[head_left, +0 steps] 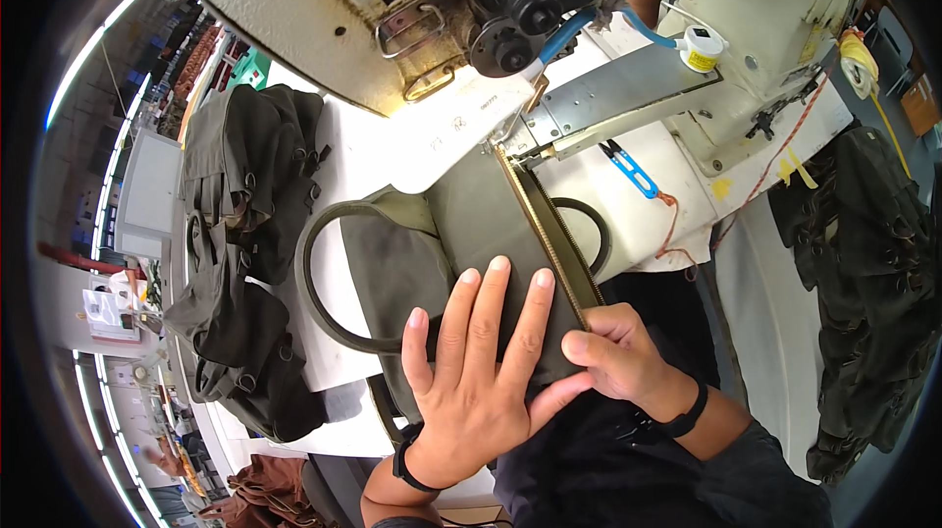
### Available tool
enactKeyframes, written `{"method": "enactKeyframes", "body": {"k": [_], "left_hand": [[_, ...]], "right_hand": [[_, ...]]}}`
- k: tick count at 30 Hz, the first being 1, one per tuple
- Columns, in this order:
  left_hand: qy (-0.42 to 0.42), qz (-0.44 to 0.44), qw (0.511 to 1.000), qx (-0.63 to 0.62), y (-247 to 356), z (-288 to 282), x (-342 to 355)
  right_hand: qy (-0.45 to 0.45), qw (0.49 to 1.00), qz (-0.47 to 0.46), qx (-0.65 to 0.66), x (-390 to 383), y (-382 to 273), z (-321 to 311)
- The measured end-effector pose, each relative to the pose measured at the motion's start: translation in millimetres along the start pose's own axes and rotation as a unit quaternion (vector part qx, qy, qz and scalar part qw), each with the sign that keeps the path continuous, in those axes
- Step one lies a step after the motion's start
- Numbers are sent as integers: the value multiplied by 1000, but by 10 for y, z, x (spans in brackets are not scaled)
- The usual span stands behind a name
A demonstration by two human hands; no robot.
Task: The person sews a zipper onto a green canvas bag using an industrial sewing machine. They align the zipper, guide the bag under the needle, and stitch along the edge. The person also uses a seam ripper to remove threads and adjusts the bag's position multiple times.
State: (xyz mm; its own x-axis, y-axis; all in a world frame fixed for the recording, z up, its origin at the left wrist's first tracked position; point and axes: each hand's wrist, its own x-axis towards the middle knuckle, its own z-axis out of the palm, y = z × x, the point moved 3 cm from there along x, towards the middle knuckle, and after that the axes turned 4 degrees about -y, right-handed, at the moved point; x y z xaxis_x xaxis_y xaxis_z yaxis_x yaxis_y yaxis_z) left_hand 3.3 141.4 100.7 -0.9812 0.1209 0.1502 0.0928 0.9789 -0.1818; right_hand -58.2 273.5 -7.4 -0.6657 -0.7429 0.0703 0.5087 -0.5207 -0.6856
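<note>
An olive-grey canvas bag (388,283) with looped handles lies under a sewing machine (412,18), its long brass zipper (530,204) running up to the presser foot (505,150). My left hand (481,371) rests flat on the bag's front, fingers spread. My right hand (613,351) grips the bag's zippered edge at the near end, thumb on top and fingers curled under, close to my left thumb. Blue-handled thread snips (633,170) with an orange cord lie on the white table right of the bag.
More dark canvas bags (235,332) are piled on the white table at left. Dark bags (854,292) hang at the right beside a pale curved surface (760,351). The machine's body (756,27) fills the top right. Brown material (270,489) sits at the lower left.
</note>
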Motion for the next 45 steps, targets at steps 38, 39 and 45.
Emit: {"method": "enactKeyframes", "body": {"k": [38, 39, 45], "left_hand": [[88, -13, 995, -52, -299, 173, 548], [86, -13, 995, -53, -304, 178, 548], [93, -16, 994, -54, -332, 222, 601]], "right_hand": [[-5, 998, -20, 65, 684, -139, -30], [-5, 998, -17, 60, 686, -140, -31], [-5, 999, -18, 29, 762, -142, -106]]}}
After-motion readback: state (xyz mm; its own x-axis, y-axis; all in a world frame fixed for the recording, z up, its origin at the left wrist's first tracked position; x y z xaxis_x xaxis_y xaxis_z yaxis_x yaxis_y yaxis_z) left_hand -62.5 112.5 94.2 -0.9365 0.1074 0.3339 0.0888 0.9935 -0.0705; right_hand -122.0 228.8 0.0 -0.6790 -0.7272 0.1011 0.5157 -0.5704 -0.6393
